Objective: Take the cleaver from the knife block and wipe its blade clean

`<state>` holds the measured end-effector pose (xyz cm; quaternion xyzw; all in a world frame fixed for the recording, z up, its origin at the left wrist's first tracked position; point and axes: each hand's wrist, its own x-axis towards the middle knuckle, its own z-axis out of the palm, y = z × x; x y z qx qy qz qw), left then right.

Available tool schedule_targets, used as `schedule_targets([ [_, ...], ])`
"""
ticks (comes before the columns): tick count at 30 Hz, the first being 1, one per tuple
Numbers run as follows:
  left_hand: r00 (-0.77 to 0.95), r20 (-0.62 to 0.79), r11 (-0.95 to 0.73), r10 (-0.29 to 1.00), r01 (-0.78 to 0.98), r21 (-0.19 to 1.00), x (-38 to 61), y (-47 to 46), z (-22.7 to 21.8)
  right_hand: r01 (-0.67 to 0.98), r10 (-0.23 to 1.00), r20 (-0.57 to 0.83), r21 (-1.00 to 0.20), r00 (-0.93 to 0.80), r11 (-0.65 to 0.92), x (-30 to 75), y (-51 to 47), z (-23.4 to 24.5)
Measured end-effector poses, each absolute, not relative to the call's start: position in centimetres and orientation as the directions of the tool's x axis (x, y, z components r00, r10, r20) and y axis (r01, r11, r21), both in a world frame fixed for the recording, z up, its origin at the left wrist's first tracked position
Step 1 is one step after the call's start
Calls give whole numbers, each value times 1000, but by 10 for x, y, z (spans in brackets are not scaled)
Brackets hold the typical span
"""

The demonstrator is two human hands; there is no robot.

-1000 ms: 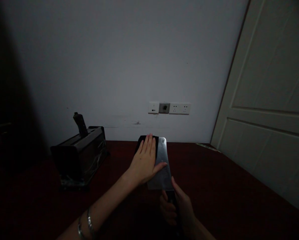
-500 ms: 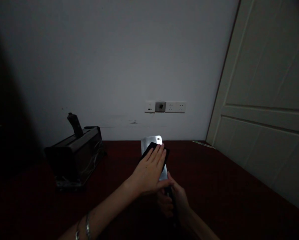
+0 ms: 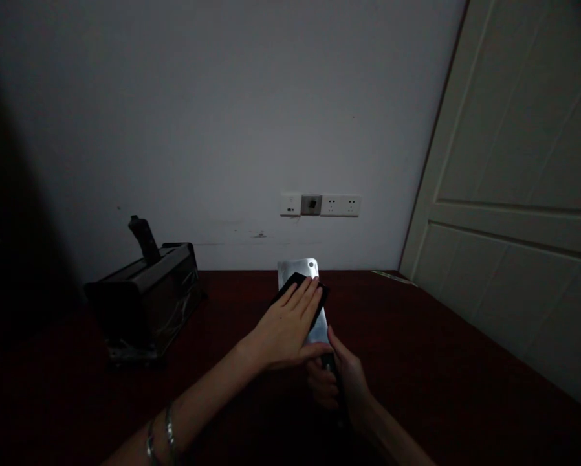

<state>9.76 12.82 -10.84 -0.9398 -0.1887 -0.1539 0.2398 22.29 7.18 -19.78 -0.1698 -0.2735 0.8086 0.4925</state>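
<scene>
A cleaver with a shiny metal blade [image 3: 297,266] stands tilted up over the table, a round hole near its top corner. My right hand [image 3: 349,375] is closed around its dark handle [image 3: 328,364]. Across the blade's face lies a black cloth [image 3: 293,281]. My left hand [image 3: 288,323] rests flat on this cloth with fingers stretched out, pressing it to the blade; its thumb reaches down near the handle. The hand hides much of the cloth and the middle of the blade.
On the left of the dark red table [image 3: 242,294] stands a dark knife block [image 3: 149,298], with one black-handled tool [image 3: 145,239] upright in it. Sockets [image 3: 339,206] sit in the wall behind. A pale panelled door [image 3: 508,272] borders the table's right side.
The cleaver and both hands have shifted slightly upward, and the blade's top has moved a little right. My left hand's flat press on the cloth stays the same.
</scene>
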Motion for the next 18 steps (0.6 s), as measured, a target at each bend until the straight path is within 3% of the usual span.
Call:
schedule_targets([
  [7, 835, 432, -773, 341, 511, -376, 86, 147, -109, -682, 871, -48, -602, -489, -416, 219, 71, -202],
  [13, 923, 293, -845, 250, 355, -399, 72, 123, -121, -689, 880, -96, -585, -465, -427, 220, 72, -200],
  [18, 940, 245, -853, 239, 323, -409, 60, 134, -110, -694, 861, -3, -590, -508, -412, 218, 70, -200],
])
